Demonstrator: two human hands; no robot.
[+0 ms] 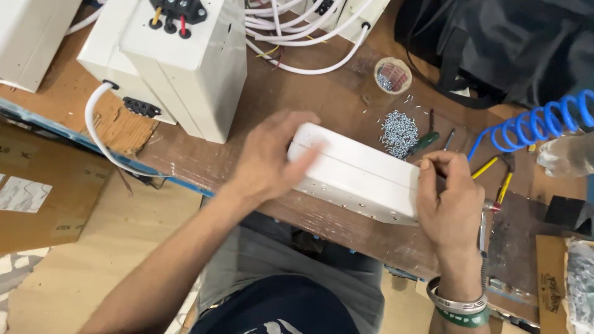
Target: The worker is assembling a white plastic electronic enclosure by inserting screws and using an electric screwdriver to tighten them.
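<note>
A heap of small screws (399,132) lies just behind the white metal box (359,176), with a green-handled screwdriver (427,140) beside it and a blue coiled hose (535,124) to the right. The box is long, white and seamed, lying across the brown worktop (322,102) near its front edge. The left hand (272,161) lies flat on its left end, grip loose; the right hand (448,198) pinches the right end.

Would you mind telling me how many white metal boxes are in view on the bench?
4: one under both hands, one large with black sockets at top centre, one at the top left corner, one cut off at the top edge. More may lie outside the picture.
</note>
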